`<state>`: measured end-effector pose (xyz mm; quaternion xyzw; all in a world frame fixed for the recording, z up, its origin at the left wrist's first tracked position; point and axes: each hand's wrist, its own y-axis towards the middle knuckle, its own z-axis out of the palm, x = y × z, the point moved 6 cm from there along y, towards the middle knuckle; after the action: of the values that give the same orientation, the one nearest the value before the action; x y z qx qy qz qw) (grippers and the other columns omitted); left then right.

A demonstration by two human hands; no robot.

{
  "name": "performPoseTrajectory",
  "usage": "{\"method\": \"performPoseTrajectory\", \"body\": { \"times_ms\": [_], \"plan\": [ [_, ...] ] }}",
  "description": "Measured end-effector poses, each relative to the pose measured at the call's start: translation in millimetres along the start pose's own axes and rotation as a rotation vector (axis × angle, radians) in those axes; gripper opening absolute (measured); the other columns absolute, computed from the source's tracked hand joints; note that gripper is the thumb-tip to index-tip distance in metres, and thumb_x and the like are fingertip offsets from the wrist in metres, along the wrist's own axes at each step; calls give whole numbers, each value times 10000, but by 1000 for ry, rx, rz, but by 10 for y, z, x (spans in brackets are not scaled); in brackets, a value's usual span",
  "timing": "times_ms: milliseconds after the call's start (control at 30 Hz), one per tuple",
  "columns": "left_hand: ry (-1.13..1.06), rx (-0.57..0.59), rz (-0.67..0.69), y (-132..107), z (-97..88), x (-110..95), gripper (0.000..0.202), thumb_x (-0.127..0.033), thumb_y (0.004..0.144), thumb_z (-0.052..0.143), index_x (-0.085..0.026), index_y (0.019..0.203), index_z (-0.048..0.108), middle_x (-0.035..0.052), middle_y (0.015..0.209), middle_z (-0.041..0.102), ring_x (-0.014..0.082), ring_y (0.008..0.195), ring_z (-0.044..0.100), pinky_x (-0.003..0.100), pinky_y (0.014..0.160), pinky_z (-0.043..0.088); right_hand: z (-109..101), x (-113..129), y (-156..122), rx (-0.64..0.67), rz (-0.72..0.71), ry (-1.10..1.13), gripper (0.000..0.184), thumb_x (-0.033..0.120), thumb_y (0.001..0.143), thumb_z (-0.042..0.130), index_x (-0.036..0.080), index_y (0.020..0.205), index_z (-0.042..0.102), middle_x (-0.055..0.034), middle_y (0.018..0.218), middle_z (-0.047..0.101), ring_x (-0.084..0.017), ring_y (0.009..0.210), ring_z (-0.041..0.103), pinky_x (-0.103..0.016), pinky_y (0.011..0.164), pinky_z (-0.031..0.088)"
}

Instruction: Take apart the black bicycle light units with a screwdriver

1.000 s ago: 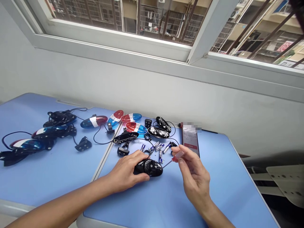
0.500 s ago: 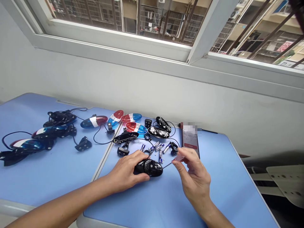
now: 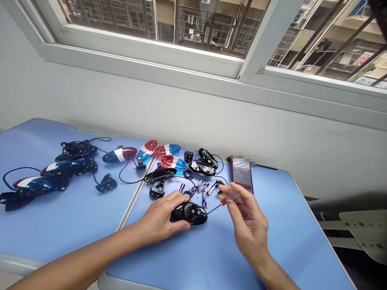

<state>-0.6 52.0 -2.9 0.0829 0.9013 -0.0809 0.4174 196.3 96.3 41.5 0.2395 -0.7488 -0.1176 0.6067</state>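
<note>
My left hand point(image 3: 159, 219) presses down on a black oval lamp base point(image 3: 190, 212) lying on the blue table point(image 3: 196, 257), fingers curled over its left end. My right hand point(image 3: 246, 219) pinches a small screwdriver point(image 3: 226, 200) with a red and clear handle; its thin shaft slants down-left toward the base's right end. Several small batteries point(image 3: 201, 188) lie loose just behind the base.
A phone point(image 3: 242, 178) showing a timer lies behind my right hand. Red-and-blue lamp covers point(image 3: 169, 155), black bases point(image 3: 201, 167), brackets and wires are scattered across the middle. More assembled lamps point(image 3: 45, 179) lie at the left. A window wall rises behind the table.
My right hand has turned the screwdriver between its fingers and shifted slightly. My left hand and the black base have stayed still.
</note>
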Motion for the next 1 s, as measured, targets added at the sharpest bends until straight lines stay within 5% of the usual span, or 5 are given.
{"method": "performPoseTrajectory", "body": {
  "times_ms": [167, 333, 533, 867, 1000],
  "plan": [
    [8, 1, -2, -6, -2, -4, 399, -256, 781, 701, -243, 1166, 600, 43, 1128, 631, 252, 1002, 611, 339, 858, 470, -13, 41, 15, -11, -92, -87, 362, 166, 910, 611, 296, 1247, 633, -56, 1058, 668, -173, 870, 654, -336, 720, 597],
    [16, 5, -7, -2, 1, 2, 410, -254, 776, 709, -237, 1170, 599, 40, 1114, 632, 249, 987, 612, 336, 847, 467, -15, -8, -14, -55, -12, 4, 447, 142, 952, 536, 285, 1374, 507, -53, 1027, 704, -174, 889, 688, -354, 757, 619],
    [7, 6, -6, -4, -1, -6, 407, -242, 776, 710, -235, 1167, 599, 41, 1126, 628, 246, 1000, 609, 335, 855, 462, -11, 62, 14, -11, -118, -61, 341, 146, 892, 638, 298, 1197, 653, -40, 1004, 650, -163, 840, 647, -332, 739, 585],
    [-1, 13, -14, -4, 12, 13, 415, -255, 781, 713, -238, 1178, 592, 34, 1138, 624, 246, 1009, 603, 340, 866, 456, -1, 17, -17, -16, -58, -49, 330, 166, 883, 655, 307, 1180, 622, -1, 963, 662, -126, 794, 629, -281, 754, 569],
    [0, 11, -11, -2, 10, 14, 421, -255, 781, 715, -241, 1182, 590, 36, 1140, 625, 249, 1013, 604, 340, 866, 455, 1, -29, -13, -6, 17, 1, 338, 168, 958, 534, 327, 1251, 583, -18, 1033, 679, -132, 881, 643, -270, 761, 577]
  ]
}}
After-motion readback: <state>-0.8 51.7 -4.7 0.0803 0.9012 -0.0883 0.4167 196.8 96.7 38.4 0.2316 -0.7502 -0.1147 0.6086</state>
